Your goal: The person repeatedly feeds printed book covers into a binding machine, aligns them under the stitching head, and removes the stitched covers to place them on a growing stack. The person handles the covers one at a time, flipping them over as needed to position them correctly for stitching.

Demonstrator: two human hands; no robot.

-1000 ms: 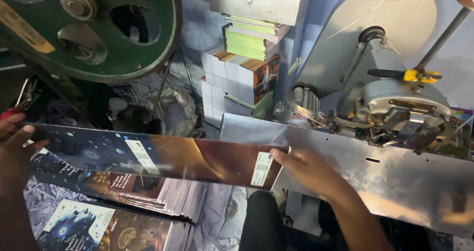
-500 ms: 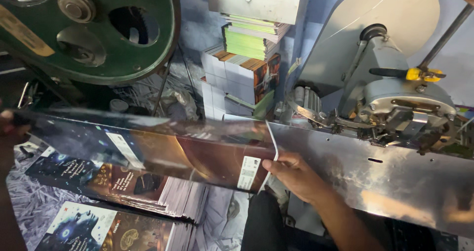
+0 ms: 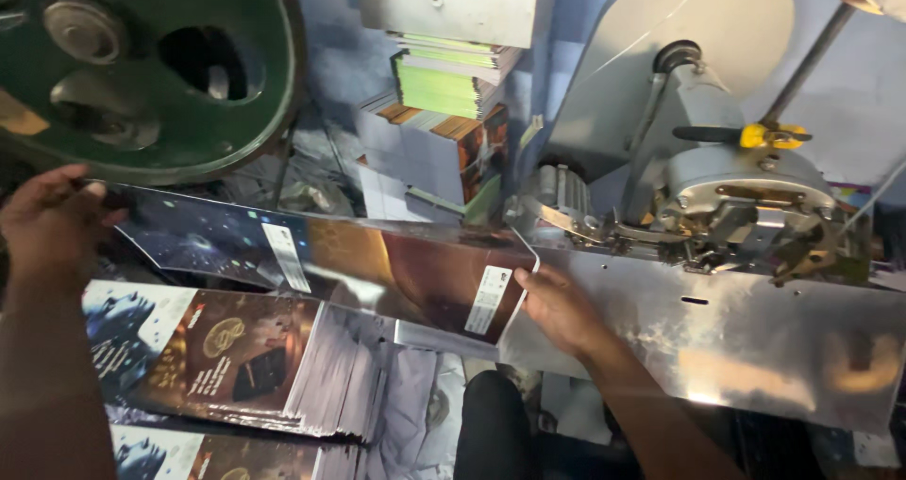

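The left hand (image 3: 52, 220) and right hand (image 3: 557, 305) each pinch an end of the glossy dark printed cover sheet (image 3: 330, 263); level, even tension should keep it flat beside the steel machine plate (image 3: 717, 334).

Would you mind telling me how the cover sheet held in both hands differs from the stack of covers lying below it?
The held sheet is a single glossy sheet lifted in the air, gripped by the left hand and right hand; the stack is many sheets lying flat, fanned at its right edge. The held sheet reaches to the metal plate; the stack lies to the left, untouched. Both share dark blue and brown printing.
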